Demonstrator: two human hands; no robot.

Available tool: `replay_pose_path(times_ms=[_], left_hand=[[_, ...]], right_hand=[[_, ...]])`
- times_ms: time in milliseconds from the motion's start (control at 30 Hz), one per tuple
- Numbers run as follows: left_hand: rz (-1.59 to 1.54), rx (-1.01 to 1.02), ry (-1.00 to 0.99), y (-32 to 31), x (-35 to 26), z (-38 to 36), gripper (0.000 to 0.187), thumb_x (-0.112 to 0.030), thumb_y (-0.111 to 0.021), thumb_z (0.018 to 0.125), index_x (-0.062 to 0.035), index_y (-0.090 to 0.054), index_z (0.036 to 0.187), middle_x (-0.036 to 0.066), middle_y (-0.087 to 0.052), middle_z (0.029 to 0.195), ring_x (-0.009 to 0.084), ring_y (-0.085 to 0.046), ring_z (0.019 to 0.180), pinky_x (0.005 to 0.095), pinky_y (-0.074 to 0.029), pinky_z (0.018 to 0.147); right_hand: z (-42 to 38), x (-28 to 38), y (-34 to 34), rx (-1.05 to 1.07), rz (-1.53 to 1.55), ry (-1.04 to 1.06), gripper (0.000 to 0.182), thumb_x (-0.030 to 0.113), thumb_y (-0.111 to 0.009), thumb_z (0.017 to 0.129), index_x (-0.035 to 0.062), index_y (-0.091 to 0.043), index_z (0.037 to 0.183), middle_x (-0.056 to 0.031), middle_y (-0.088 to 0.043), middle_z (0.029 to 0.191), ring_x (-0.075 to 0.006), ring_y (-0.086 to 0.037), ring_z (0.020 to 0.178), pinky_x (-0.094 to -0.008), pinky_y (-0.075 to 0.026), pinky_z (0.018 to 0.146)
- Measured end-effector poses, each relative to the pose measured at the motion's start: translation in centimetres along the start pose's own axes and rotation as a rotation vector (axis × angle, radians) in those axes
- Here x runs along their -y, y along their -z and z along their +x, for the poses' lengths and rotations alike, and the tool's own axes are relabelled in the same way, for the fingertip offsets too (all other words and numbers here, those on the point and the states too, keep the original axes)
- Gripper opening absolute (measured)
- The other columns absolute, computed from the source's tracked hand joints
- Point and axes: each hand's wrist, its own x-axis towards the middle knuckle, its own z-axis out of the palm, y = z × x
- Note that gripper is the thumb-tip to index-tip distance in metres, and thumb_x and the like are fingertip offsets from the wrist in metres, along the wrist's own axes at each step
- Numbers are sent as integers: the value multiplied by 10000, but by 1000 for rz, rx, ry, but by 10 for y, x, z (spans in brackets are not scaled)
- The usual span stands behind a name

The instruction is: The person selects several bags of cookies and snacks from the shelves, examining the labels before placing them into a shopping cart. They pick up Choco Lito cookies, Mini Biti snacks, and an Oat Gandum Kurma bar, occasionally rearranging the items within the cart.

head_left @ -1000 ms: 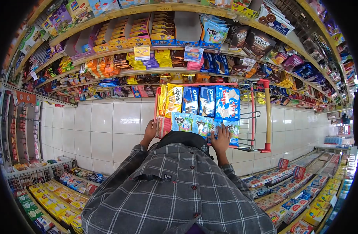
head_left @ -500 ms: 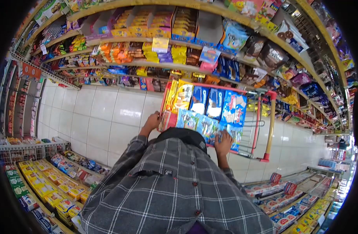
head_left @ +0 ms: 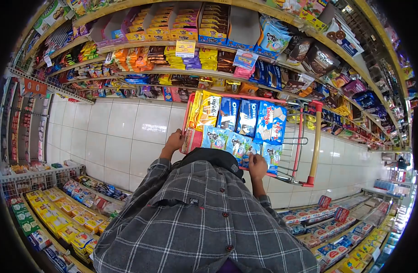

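Observation:
A shopping cart (head_left: 316, 145) with a red frame and yellow handle stands in front of me. My left hand (head_left: 174, 140) is closed on the rim at the cart's left end. My right hand (head_left: 258, 166) has its fingers curled together at the edge of a light-blue Choco Lito packet (head_left: 240, 146) in the near row. Other light-blue packets (head_left: 214, 137) lie beside it. Behind them sit yellow wafer packs (head_left: 208, 109), dark-blue Oreo packs (head_left: 247, 117) and a blue Tango pack (head_left: 270, 122). A reddish pack (head_left: 191, 140) is near my left hand.
Shelves of snacks (head_left: 186, 61) run along the far side, close to the cart. Low displays with yellow boxes (head_left: 58, 220) and other packs (head_left: 327, 255) stand behind me on both sides. White tiled floor (head_left: 127, 125) shows left of the cart.
My right hand's fingers, spread over the light-blue packets before, are now drawn together at one of them. The Tango pack and some light-blue packets lie slightly differently. My left hand stays at the rim.

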Motion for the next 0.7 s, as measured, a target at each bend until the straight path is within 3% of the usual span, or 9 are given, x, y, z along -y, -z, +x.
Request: replay_pose_path(times_ms=[167,567,700], left_hand=[[-1,-35,53,0,12,-12,261,-204,-549,886,11,-551,1036,293,-661,895,461,-650,873,520,-519,765],[68,-131,67,4,20,-32,232,-179,-522,892,32,-539,986,305,-651,896,473,-641,863,541,-519,787],[69,-195,106,9,31,-37,232,-206,-570,904,-2,-577,1013,269,-665,884,441,-649,875,505,-515,759]], right_hand=[[-11,11,0,129,-45,-98,542,500,-564,908,55,-608,602,-155,-570,551,-359,-566,502,-467,-393,478],[-24,12,-10,285,-114,4,508,495,-513,917,99,-675,643,-136,-628,601,-350,-631,571,-456,-474,529],[-30,27,-8,322,-105,32,511,509,-518,911,101,-677,647,-133,-630,599,-337,-637,580,-448,-481,547]])
